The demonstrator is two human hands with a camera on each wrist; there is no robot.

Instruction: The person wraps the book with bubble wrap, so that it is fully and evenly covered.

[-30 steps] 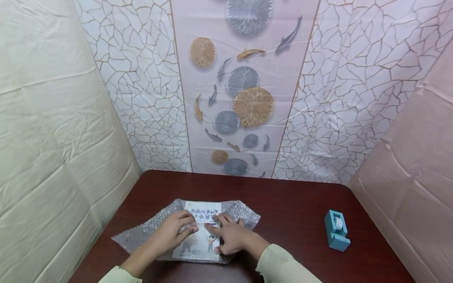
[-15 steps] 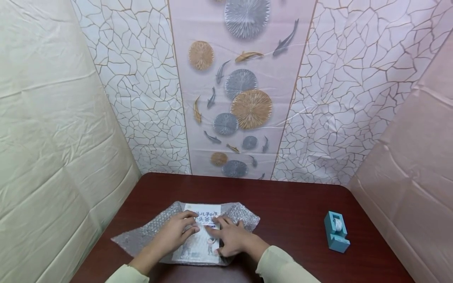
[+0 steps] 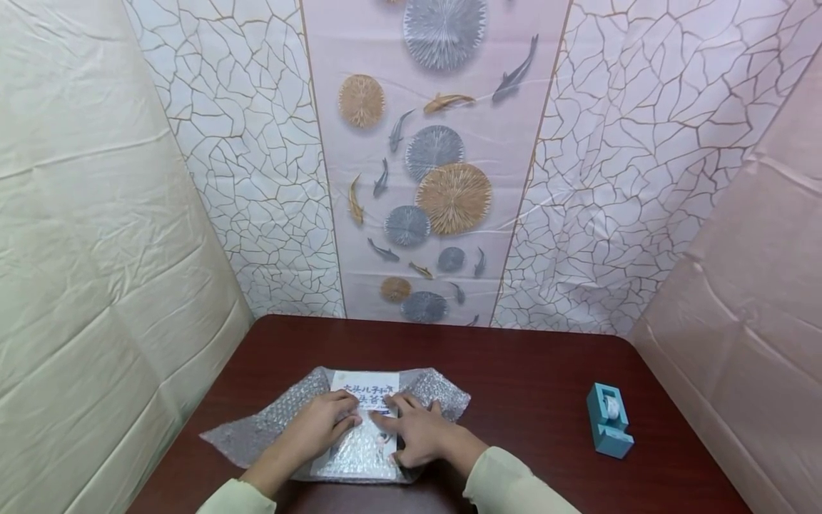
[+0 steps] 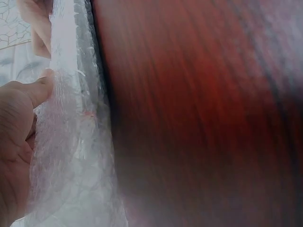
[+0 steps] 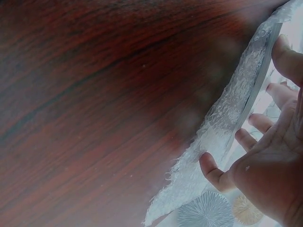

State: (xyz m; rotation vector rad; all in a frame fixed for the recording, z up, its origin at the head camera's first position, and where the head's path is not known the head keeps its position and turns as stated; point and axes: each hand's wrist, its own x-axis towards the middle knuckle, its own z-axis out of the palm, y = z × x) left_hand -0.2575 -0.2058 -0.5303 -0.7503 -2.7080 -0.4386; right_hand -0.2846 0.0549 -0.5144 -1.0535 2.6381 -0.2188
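Observation:
A white book point(image 3: 366, 380) with blue printed characters lies face up on a sheet of bubble wrap point(image 3: 253, 433) near the table's front edge. Clear wrap covers the lower part of its cover, which shines. My left hand point(image 3: 319, 426) rests on the wrapped cover from the left, fingers slightly bent and thumb extended. From the right, my right hand point(image 3: 420, 430) presses with spread fingers on the book's right side. In the left wrist view, the thumb of my left hand point(image 4: 16, 137) touches the wrap. The right wrist view shows my right hand point(image 5: 270, 161) beside the book's edge.
A teal tape dispenser point(image 3: 610, 420) with a tape roll stands on the right of the dark red table point(image 3: 514, 385). Loose wrap spreads out left and right of the book. Patterned cloth walls point(image 3: 276, 214) enclose the table at the back and sides.
My left hand has shifted slightly, its fingers now lower on the cover. The wrap over the book's lower part shines more. My right hand stays nearly in place.

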